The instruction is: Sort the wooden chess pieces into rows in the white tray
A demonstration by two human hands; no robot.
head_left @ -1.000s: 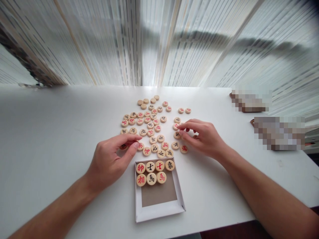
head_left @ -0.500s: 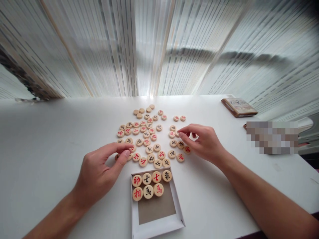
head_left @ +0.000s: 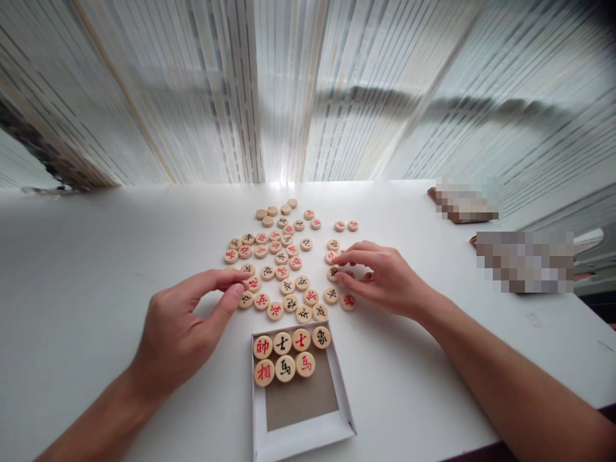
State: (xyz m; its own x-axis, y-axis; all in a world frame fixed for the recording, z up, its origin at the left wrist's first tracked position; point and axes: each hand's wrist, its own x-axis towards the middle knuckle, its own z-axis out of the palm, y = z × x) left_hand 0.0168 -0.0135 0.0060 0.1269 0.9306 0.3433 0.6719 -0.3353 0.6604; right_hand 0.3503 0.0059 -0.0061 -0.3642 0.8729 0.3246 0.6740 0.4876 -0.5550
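Round wooden Chinese chess pieces (head_left: 282, 272) with red or black characters lie scattered on the white table. My left hand (head_left: 185, 327) is at the left of the spread, thumb and index finger apart, its fingertips beside a red-marked piece (head_left: 253, 283). On the other side, my right hand (head_left: 385, 279) hovers with fingers spread; its thumb and index tips are at a black-marked piece (head_left: 332, 274), and whether they touch it I cannot tell. Nearer to me sits a shallow white box tray (head_left: 303, 443) with several pieces in two rows, such as a red horse piece (head_left: 305, 364).
Several blank-faced pieces (head_left: 267, 221) lie at the far end of the spread. Two flat boxes, one farther back (head_left: 466, 208) and one nearer (head_left: 522, 266), are partly blurred at the right. A striped curtain (head_left: 283, 96) hangs behind the table.
My left thumb and index finger have parted and drawn slightly left from the red-marked piece. My right hand has shifted a little left and nearer, from one piece towards another.
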